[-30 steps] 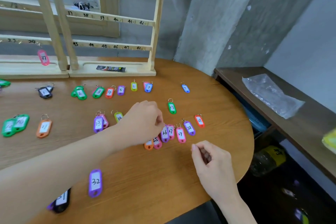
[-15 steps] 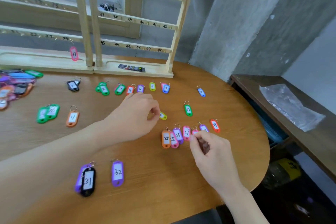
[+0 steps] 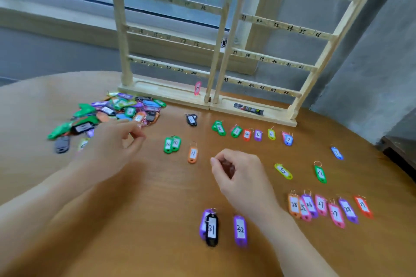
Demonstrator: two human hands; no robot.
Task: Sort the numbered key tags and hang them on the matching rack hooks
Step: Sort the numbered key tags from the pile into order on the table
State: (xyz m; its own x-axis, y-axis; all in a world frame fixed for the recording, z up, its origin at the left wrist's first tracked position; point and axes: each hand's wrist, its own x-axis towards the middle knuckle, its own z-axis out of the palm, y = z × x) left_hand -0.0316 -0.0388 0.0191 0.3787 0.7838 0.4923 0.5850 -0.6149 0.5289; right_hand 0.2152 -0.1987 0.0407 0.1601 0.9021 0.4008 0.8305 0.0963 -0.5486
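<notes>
While most tags (image 3: 236, 131) lie sorted in numbered rows on the counter (image 3: 157, 186), an unsorted pile (image 3: 117, 110) waits at the left, near the rack (image 3: 225, 51), where one pink tag (image 3: 197, 88) hangs. They look light, stiff plastic, likely slippery; best pinched by the body or metal ring. Left hand (image 3: 112, 144) hovers beside the pile, fingers loose, empty. Right hand (image 3: 236, 171) is curled; whether it holds anything I cannot tell.

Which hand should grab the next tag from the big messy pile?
Probably the left hand. It hovers right at the edge of the pile of unsorted tags, fingers loosely curled and holding nothing. The right hand is farther off, over the middle of the table.
</notes>
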